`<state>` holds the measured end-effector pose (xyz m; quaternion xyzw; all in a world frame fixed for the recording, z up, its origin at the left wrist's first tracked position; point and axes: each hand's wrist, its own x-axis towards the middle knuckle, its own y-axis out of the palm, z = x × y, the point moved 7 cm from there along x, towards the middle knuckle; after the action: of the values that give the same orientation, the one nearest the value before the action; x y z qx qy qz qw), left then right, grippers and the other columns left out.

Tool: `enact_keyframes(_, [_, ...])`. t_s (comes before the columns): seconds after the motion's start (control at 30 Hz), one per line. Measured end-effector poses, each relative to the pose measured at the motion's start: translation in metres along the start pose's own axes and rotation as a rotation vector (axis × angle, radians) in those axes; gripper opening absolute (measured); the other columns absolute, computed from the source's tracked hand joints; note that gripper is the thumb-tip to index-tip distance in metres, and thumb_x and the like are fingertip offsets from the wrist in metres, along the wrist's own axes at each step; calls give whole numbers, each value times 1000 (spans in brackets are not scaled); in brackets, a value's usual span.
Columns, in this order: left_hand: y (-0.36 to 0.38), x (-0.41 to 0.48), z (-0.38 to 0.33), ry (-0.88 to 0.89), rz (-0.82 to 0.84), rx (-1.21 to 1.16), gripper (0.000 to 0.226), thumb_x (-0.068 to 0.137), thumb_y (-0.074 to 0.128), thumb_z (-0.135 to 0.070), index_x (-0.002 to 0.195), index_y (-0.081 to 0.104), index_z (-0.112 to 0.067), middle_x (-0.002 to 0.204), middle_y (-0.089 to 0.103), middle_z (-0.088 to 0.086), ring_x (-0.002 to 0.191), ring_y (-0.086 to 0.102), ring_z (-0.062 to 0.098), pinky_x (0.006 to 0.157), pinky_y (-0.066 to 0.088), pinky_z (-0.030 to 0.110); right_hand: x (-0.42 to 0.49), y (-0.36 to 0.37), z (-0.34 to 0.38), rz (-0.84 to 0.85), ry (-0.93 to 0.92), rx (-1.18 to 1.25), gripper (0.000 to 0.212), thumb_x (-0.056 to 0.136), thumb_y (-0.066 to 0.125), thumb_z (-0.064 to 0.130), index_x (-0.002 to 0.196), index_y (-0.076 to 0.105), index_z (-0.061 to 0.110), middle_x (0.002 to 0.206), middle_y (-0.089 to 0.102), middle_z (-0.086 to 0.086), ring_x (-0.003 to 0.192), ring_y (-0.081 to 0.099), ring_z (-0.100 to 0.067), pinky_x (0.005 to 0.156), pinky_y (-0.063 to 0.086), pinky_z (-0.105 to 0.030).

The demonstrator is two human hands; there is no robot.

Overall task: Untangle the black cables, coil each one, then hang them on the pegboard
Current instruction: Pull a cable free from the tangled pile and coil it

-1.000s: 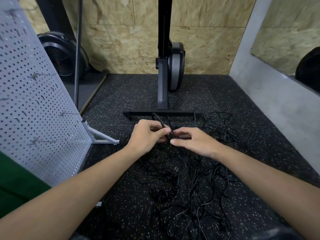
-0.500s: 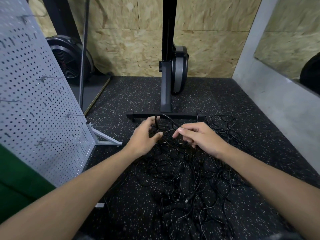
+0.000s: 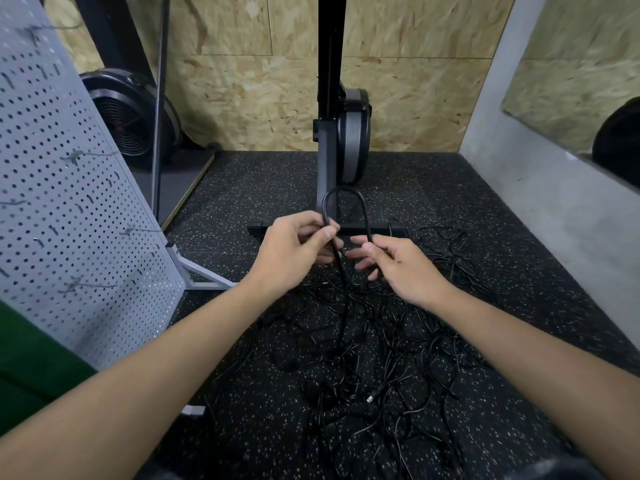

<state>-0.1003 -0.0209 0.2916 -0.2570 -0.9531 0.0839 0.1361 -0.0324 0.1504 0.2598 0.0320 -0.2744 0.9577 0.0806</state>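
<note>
No writing, label, brand or number can be read anywhere here. The pegboard [image 3: 69, 202], the cables [image 3: 363, 341], the chipboard wall [image 3: 259, 98] and the black machine [image 3: 348, 140] carry no legible marking.

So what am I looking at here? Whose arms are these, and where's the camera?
There is no machine here. A person wears one camera on the head, looking forward and down, so the arms you see are their own. The left hand and right hand each pinch one side of a raised cable loop. Beneath them, a tangled pile of black cables lies on the speckled rubber floor. The grey pegboard on the left is where coiled cables will hang. Its hooks look bare.
</note>
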Motion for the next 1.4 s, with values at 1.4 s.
enact_keyframes(1.4, [-8, -16, -11, 328, -73, 533, 21, 89, 80, -40, 95, 69, -24, 93, 60, -14, 85, 60, 6, 75, 45, 15, -11, 20, -2, 363, 224, -218, 43, 94, 69, 55, 125, 57, 28, 92, 60, 6, 72, 61, -9, 71, 54, -33])
